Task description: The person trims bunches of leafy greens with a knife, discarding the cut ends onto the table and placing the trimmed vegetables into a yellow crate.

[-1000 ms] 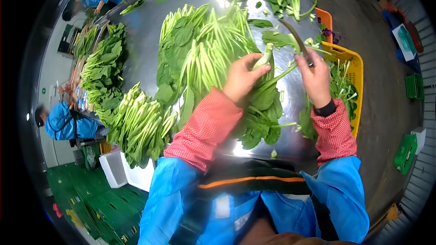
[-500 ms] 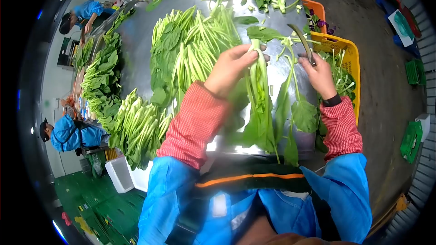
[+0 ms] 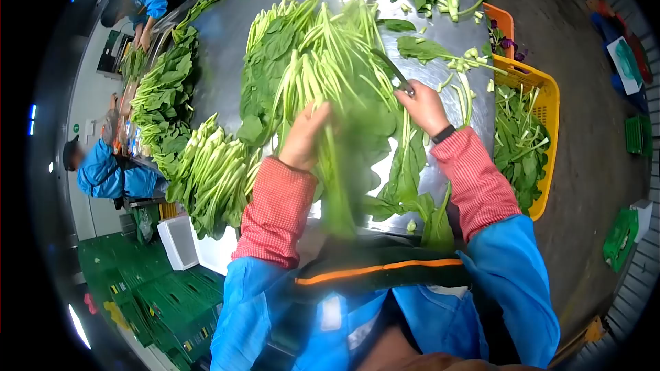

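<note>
My left hand (image 3: 306, 136) is closed around a leafy green stalk (image 3: 337, 189), which hangs down toward me, smeared by motion. Beside it lies the pile of leafy greens (image 3: 320, 72), pale stems pointing toward me. My right hand (image 3: 424, 108) grips a small curved knife (image 3: 393, 67), its blade pointing up and left over the pile's right edge. Loose leaves and stems (image 3: 410, 158) lie on the metal table (image 3: 223, 62) below the right hand. The fingertips of the left hand are partly hidden.
More bunched greens (image 3: 213, 172) line the table's left side. Cut stem bits (image 3: 471, 55) are scattered at right. A yellow crate (image 3: 548, 144) holding greens and an orange crate (image 3: 502, 17) stand beyond the right edge. Two people in blue (image 3: 103, 172) are at the left.
My left hand has moved left and down with a stalk toward the pile. My right hand has moved left with the knife. The view has shifted slightly.
</note>
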Action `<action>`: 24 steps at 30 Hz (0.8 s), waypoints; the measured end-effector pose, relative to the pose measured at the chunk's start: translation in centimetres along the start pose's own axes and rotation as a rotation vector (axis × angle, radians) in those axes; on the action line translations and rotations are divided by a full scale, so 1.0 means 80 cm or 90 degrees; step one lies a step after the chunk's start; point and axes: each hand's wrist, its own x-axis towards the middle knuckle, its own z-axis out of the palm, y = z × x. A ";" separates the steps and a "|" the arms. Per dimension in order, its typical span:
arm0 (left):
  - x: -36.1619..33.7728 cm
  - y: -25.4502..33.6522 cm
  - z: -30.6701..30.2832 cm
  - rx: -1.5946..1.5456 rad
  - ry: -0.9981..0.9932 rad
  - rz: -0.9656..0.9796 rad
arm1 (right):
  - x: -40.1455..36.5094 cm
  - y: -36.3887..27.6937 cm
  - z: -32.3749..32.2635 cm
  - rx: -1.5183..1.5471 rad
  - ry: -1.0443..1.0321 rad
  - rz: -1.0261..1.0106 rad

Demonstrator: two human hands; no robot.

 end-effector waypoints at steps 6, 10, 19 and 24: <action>-0.012 -0.031 -0.011 0.012 0.079 -0.052 | 0.044 0.015 0.062 -0.102 0.033 0.088; -0.004 -0.021 0.000 0.069 0.106 0.003 | 0.006 -0.043 0.025 0.040 0.069 0.008; 0.015 0.012 0.088 0.105 0.042 0.065 | -0.067 -0.109 -0.066 0.125 -0.019 -0.031; 0.011 -0.004 0.099 0.141 -0.013 0.080 | -0.075 -0.110 -0.108 -0.207 0.074 -0.233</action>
